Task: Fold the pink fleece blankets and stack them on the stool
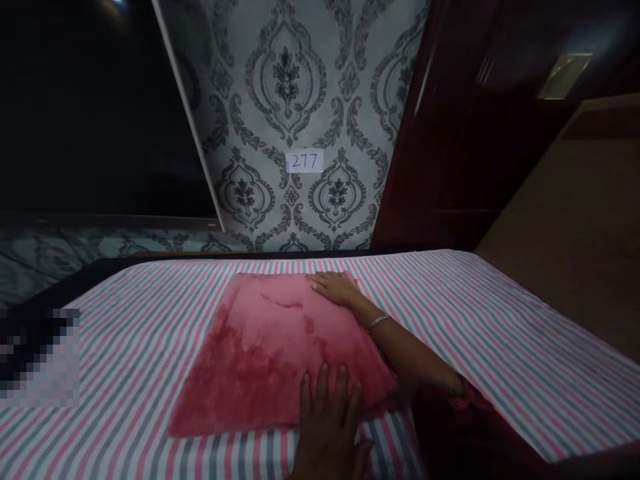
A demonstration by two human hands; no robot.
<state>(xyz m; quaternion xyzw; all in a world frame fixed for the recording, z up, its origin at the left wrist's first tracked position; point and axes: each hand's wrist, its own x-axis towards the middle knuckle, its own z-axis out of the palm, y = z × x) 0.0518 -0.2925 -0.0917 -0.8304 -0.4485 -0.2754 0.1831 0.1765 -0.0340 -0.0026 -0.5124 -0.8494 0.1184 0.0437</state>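
Far off to the left of both hands, a blurry blocked-out patch (37, 357) at the edge of the bed. Under everything, a striped sheet (125, 347) in pink, grey and white, spread flat.

Just left of the hands, a soft pink pillow (265, 347), lying flat on the sheet and turned like a diamond. Fluffy and a bit rumpled on top.

At the near corner of the pillow, the left hand (330, 427). Palm down, fingers a little apart, fingertips pressing on the pillow's edge. Not gripping anything, just lying flat.

At the far corner of the pillow, the right hand (334, 288). Also palm down and flat, fingers stretched out close together, resting on the fluff and not closed round it. On its wrist, a thin bracelet (377, 323). Further back along the arm, a red sleeve (465, 407).

Beyond the right hand, up on the patterned wall (300, 87), a small white label (305, 161) reading 277.

Well to the right of both hands, a brown wooden board (575, 227) beside the bed.
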